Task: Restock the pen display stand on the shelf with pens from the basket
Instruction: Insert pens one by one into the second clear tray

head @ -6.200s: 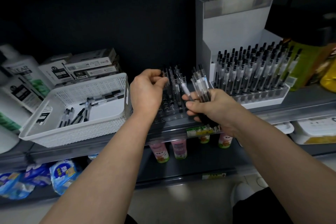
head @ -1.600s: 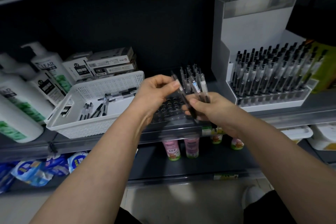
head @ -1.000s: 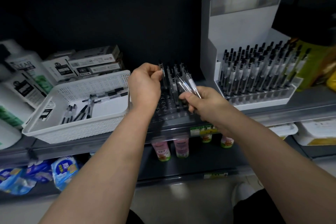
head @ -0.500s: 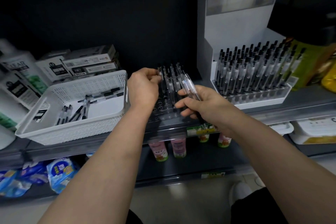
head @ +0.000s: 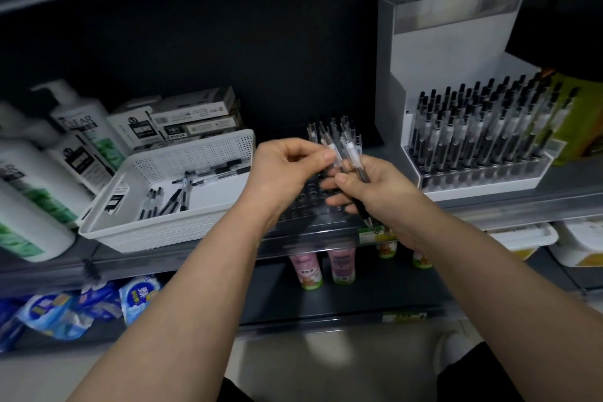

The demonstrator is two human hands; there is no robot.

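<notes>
A clear pen display stand (head: 308, 206) with rows of holes sits at the shelf's front edge, several pens (head: 336, 132) upright in its back rows. My right hand (head: 368, 188) grips a small bunch of clear pens (head: 354, 160) above the stand, tips pointing down. My left hand (head: 284, 170) pinches the top of one pen from that bunch between thumb and forefinger. The white perforated basket (head: 176, 232) stands to the left with several loose pens (head: 182, 192) lying in it.
A white display stand (head: 479, 178) full of black-capped pens stands to the right. Shampoo bottles (head: 36, 179) and small boxes (head: 182, 121) crowd the left behind the basket. Small bottles (head: 326, 266) and blue packets (head: 81, 307) fill the lower shelf.
My left hand has come back from the stand's rear rows to the bunch in my right hand and now pinches a pen there. The bunch has grown smaller over the frames.
</notes>
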